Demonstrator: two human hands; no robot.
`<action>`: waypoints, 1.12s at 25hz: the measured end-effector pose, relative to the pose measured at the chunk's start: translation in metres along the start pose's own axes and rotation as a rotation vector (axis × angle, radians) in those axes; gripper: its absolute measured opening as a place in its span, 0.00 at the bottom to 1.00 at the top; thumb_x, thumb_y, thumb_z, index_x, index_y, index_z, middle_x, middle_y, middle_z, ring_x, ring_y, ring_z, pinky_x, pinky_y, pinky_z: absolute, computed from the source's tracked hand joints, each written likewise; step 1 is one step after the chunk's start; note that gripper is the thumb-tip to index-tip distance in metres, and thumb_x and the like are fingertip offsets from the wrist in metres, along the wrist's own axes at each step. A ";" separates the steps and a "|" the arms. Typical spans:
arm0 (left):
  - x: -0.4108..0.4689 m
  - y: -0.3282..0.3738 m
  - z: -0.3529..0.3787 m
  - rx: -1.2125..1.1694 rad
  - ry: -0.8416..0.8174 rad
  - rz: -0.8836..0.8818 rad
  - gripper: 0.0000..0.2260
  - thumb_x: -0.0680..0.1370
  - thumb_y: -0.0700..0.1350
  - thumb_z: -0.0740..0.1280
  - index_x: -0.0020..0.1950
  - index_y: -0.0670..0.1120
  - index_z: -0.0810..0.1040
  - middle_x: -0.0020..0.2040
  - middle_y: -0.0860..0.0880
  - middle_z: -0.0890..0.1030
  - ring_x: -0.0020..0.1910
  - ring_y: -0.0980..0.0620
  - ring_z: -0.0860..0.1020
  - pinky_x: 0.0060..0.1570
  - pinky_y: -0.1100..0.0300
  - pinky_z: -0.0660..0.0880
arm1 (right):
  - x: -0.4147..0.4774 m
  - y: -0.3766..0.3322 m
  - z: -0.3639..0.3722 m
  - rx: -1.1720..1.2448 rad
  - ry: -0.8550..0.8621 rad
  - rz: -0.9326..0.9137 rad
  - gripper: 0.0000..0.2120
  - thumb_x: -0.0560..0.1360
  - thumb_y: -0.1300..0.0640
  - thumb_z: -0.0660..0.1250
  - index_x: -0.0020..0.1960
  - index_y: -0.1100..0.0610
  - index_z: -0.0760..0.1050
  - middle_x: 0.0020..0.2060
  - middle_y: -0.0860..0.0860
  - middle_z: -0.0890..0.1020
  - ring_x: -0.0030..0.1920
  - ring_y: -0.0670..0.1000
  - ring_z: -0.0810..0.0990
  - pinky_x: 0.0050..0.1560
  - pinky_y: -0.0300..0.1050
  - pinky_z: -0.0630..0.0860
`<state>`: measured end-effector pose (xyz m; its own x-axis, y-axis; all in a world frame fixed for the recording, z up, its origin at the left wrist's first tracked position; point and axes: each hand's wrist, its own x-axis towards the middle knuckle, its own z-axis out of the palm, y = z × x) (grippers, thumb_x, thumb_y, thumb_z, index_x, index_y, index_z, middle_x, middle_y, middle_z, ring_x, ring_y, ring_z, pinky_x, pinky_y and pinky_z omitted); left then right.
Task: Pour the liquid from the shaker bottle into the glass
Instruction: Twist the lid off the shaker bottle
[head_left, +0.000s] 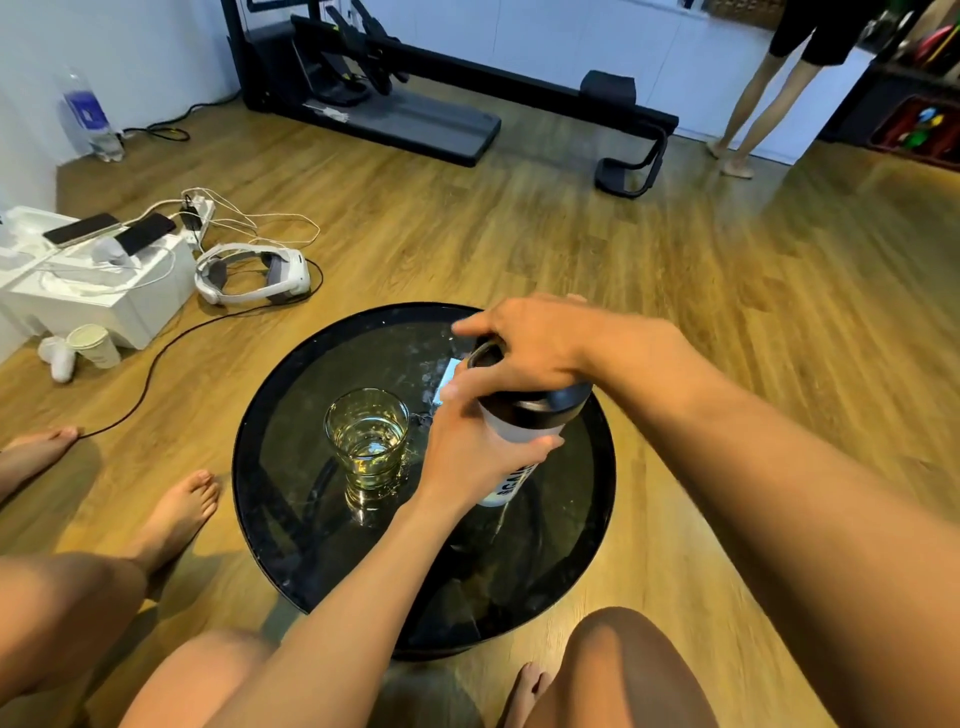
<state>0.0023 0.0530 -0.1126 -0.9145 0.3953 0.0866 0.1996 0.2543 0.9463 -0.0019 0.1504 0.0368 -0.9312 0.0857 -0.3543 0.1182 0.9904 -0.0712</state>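
Note:
A white shaker bottle with black lettering and a black lid stands on the round black glass table, right of centre. My left hand wraps around the bottle's body. My right hand rests on top of the lid, fingers on its flip cap. Just left of the bottle a clear glass holds pale yellowish liquid, about half full, standing upright and apart from my hands.
A small white card lies on the table behind the bottle. My bare knees and feet ring the table's near side. On the floor at left lie white boxes, a headset, cables and a paper cup. A person stands far right.

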 end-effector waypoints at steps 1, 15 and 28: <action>0.000 0.001 -0.001 -0.007 -0.009 -0.005 0.35 0.60 0.53 0.83 0.61 0.53 0.70 0.54 0.59 0.79 0.53 0.65 0.77 0.50 0.69 0.74 | -0.002 -0.007 0.006 0.007 0.035 0.092 0.43 0.68 0.23 0.54 0.74 0.47 0.64 0.72 0.52 0.70 0.72 0.60 0.65 0.67 0.69 0.59; -0.002 0.009 -0.001 -0.037 0.018 0.013 0.40 0.58 0.54 0.82 0.65 0.46 0.70 0.58 0.51 0.80 0.59 0.50 0.79 0.55 0.51 0.77 | 0.002 -0.011 0.003 -0.055 -0.012 0.052 0.39 0.71 0.39 0.68 0.77 0.46 0.56 0.78 0.50 0.57 0.76 0.61 0.49 0.67 0.67 0.58; 0.002 0.009 0.000 0.002 -0.004 -0.006 0.34 0.62 0.50 0.82 0.61 0.49 0.68 0.53 0.55 0.77 0.56 0.52 0.78 0.51 0.56 0.76 | 0.005 -0.016 0.026 -0.009 0.331 0.234 0.35 0.69 0.34 0.67 0.65 0.56 0.64 0.62 0.54 0.72 0.64 0.62 0.72 0.60 0.62 0.66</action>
<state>0.0021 0.0567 -0.1039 -0.9144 0.3969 0.0797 0.1946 0.2582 0.9463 0.0000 0.1321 0.0120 -0.9405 0.3373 -0.0405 0.3381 0.9410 -0.0154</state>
